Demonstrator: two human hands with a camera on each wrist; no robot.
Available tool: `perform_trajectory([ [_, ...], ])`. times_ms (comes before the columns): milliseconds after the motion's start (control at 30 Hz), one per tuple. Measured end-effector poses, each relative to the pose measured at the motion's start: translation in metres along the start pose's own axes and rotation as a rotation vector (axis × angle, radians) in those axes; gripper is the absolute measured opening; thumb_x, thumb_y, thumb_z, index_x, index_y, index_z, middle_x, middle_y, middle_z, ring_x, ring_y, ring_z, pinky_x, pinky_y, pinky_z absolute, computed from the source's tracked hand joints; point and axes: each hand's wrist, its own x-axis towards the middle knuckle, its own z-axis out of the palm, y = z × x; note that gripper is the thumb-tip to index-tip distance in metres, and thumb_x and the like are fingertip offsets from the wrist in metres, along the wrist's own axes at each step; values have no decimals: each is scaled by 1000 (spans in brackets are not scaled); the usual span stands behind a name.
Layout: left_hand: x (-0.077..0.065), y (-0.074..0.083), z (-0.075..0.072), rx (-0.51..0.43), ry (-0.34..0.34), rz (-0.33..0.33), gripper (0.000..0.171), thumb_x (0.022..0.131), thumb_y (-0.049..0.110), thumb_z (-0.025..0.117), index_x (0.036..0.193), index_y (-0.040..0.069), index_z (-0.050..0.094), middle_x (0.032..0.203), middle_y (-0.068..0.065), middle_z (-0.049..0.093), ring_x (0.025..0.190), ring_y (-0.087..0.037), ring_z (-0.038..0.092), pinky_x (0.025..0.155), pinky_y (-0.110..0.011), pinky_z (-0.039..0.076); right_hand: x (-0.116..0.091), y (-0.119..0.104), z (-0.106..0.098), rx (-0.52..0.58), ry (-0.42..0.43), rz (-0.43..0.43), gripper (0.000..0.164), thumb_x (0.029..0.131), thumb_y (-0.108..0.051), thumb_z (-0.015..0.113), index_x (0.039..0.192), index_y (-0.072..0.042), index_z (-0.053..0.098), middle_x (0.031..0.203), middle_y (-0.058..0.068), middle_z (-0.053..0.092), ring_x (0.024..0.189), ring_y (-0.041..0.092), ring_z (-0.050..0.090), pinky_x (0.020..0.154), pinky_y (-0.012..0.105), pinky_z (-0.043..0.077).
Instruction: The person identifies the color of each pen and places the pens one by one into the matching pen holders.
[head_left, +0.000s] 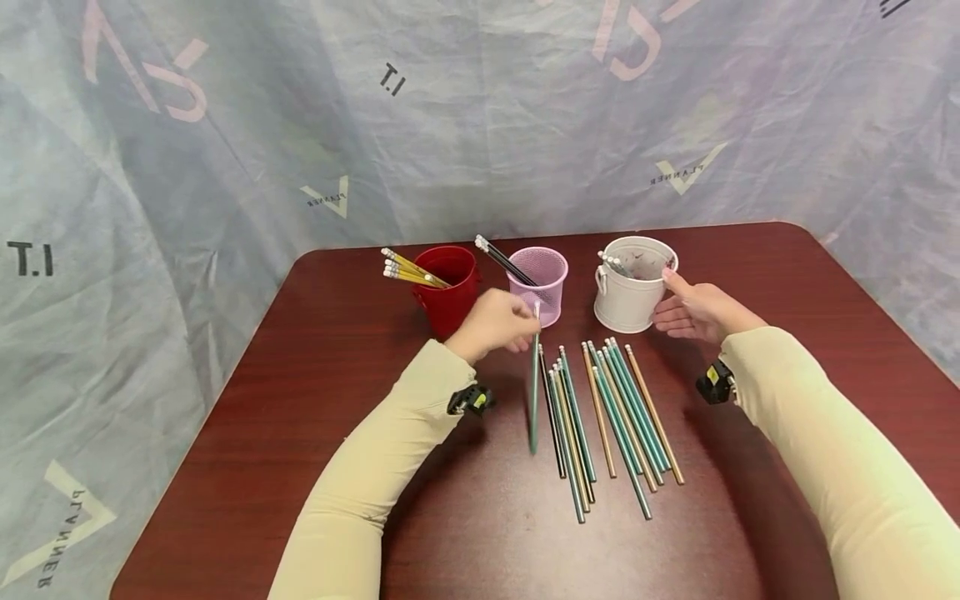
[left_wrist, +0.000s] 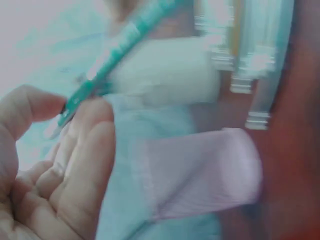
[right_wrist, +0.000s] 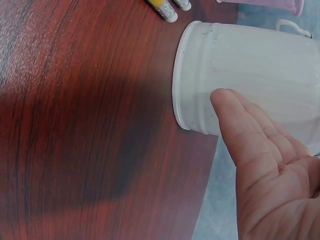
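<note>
My left hand (head_left: 495, 323) pinches a green pencil (head_left: 534, 400) near its eraser end, in front of the pink mesh cup (head_left: 552, 302). The pencil hangs almost upright in the head view; in the left wrist view the same green pencil (left_wrist: 117, 52) is blurred between thumb and fingertips. At the white bucket (head_left: 624, 307), my right hand (head_left: 697, 312) lies along the right side with fingers straight and the thumb at the rim. Several pale pencils (head_left: 613, 263) lean inside that bucket. Black pencils (head_left: 506, 260) stand in the pink cup.
To the left is a red bucket (head_left: 450, 310) holding several yellow pencils (head_left: 408, 271). Green, gold and black pencils lie in two loose groups, a left group (head_left: 572, 437) and a right group (head_left: 630, 417), on the dark wooden table (head_left: 300, 400). A printed grey cloth (head_left: 450, 150) hangs behind.
</note>
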Motion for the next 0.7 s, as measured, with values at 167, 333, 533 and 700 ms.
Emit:
perform_trajectory([
  [167,-14,37,-17,-25,335,293,12,82,6,69,88,-4,71,78,-14,71,67,-15,67,65,-23,53,0,0,1,5,3,2,89,98,-56,19,132,26,29,102,14,67,82,12,66,86,35,53],
  [333,-12,61,-17,-362,578,455,16,85,2,68,92,-12,67,83,-23,70,67,-13,67,67,-24,55,-2,-2,0,3,14,10,88,99,-55,19,132,26,30,100,14,67,81,12,67,85,35,53],
  [533,5,81,-6,-563,708,489,16,87,2,66,95,-12,65,83,-24,69,66,-16,68,68,-33,57,0,-7,6,-13,25,13,89,98,-58,21,134,24,30,116,26,61,86,13,66,91,37,50],
  [700,27,88,9,-447,689,449,20,89,8,67,100,-9,67,89,-21,71,76,-23,70,67,-23,55,-5,-4,8,-35,48,38,89,98,-57,18,136,23,27,135,35,44,91,14,65,96,40,46],
])
